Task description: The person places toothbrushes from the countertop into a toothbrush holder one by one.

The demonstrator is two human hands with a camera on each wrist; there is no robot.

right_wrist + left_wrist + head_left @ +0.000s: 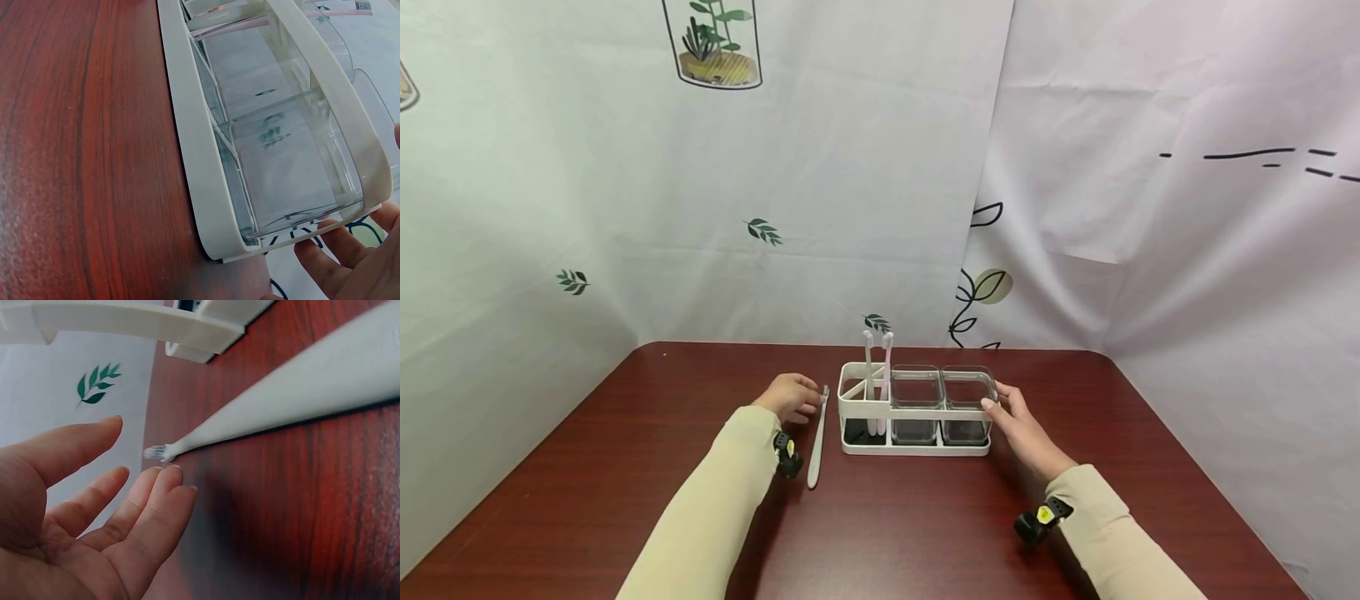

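Note:
A white toothbrush holder (865, 408) stands on the table, with two toothbrushes, a white one (869, 375) and a pinkish one (886, 367), upright in its left section. Two clear square cups, a left one (916, 431) and a right one (965, 431), sit in the other sections. My right hand (1026, 433) holds the holder's right end, thumb at the front upper rail and fingers around the side. Left of the holder lies a white toothbrush (817, 450), bristle end away from me. Beside its head is my left hand (790, 397), fingers loosely bent and holding nothing; fingertips (172, 472) come right by the bristles.
The dark red wooden table (917, 533) has rounded far corners. A pale cloth backdrop (865, 167) with printed leaves hangs behind it and along both sides. Each wrist wears a small black camera, the left one (787, 456) close to the loose toothbrush.

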